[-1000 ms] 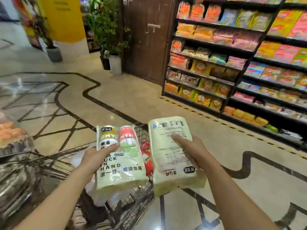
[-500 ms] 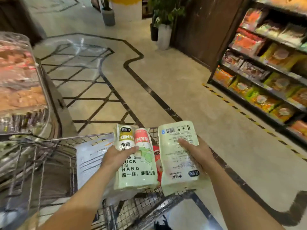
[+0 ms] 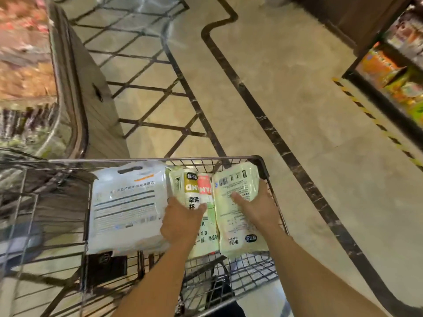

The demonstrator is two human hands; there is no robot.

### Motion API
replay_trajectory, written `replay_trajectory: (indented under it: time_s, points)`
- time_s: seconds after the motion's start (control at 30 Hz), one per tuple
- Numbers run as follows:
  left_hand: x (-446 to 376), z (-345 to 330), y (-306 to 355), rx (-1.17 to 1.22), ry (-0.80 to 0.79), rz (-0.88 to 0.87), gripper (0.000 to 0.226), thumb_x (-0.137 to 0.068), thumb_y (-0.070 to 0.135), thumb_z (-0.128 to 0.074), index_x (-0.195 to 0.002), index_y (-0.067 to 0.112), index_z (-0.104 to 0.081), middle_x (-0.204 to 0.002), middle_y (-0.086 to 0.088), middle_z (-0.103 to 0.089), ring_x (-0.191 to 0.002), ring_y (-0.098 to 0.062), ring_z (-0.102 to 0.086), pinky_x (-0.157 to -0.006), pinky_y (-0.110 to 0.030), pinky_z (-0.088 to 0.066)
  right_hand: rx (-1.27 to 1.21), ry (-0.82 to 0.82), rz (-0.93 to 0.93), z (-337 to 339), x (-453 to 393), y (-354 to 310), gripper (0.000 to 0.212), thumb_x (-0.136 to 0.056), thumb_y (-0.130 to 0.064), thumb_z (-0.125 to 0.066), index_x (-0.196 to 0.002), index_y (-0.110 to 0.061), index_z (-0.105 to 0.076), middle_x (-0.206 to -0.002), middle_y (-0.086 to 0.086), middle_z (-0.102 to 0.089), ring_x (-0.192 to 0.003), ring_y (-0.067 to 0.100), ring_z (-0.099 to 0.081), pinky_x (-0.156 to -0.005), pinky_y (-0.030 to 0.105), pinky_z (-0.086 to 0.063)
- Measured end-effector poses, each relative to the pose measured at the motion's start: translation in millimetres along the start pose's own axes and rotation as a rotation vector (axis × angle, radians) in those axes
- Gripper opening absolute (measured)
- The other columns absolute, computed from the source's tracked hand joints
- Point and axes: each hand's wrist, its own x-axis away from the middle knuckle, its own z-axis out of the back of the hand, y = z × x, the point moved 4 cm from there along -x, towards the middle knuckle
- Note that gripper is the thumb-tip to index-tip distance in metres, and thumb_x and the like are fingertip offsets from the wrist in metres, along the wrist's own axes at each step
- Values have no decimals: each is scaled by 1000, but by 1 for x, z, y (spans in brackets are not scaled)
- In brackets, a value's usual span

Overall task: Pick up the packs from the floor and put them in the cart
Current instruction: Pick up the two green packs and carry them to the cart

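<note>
Two pale green packs lie side by side low inside the wire cart. My left hand grips the left pack, which shows a yellow and a red cup print. My right hand grips the right pack, printed side up with a barcode, its far end against the cart's right corner. A large white pack lies in the cart to their left.
A wooden display counter with food trays stands at left beyond the cart. Store shelves with colourful packets line the right, behind a yellow-black floor stripe. Beige tiled floor with dark inlay lines lies ahead.
Both hands have lowered the two packs from above the cart's far rim down into the basket. The view has tilted downward over the cart.
</note>
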Motion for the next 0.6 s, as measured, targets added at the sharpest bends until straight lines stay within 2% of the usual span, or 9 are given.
replay_trajectory:
  time_s: [0.13,0.27,0.37,0.4,0.5,0.6]
  points:
    - [-3,-11,6,-134,7,-24,91,-78,59,-78,-141,7,-40,-129,-13,-62,-114,-37,-65,-84,-44,-52,32,-8,-12,-21,-6,4,98,-81,-66,-75,-157,-30,-24,-128,8,-63,-113,35,-67,-95,52,-57]
    - [-7,-8,-1,-135,15,-71,72,-88,42,-72,-143,10,-38,-122,-11,-66,-108,-35,-66,-77,-40,-48,22,-98,29,-40,-9,9,82,-92,-40,-76,-157,-29,-27,-129,12,-67,-107,36,-72,-91,54,-61]
    - [-9,1,-14,-130,5,-98,69,-91,41,-67,-145,10,-38,-119,-11,-67,-106,-35,-66,-75,-38,-47,54,-130,46,-43,-1,4,59,-104,-27,-62,-155,-19,-34,-109,10,-70,-87,28,-72,-78,42,-60]
    - [-9,5,-18,-134,0,-114,69,-91,43,-67,-145,11,-38,-118,-11,-67,-105,-35,-66,-74,-37,-46,64,-125,61,-42,2,2,58,-105,-27,-61,-156,-17,-35,-109,10,-70,-88,29,-71,-77,41,-59]
    - [-5,17,-23,-119,-24,-188,63,-92,49,-65,-141,14,-43,-117,-9,-67,-105,-33,-65,-74,-34,-43,92,-104,112,-34,13,-9,71,-104,-37,-62,-163,-19,-27,-139,18,-66,-119,38,-67,-98,47,-55]
    - [0,33,-24,-117,-10,-300,68,-92,54,-63,-147,19,-44,-127,-8,-68,-114,-32,-65,-82,-38,-48,108,-106,172,-28,24,-18,79,-101,-50,-62,-165,-23,-23,-155,14,-55,-135,38,-59,-111,52,-50]
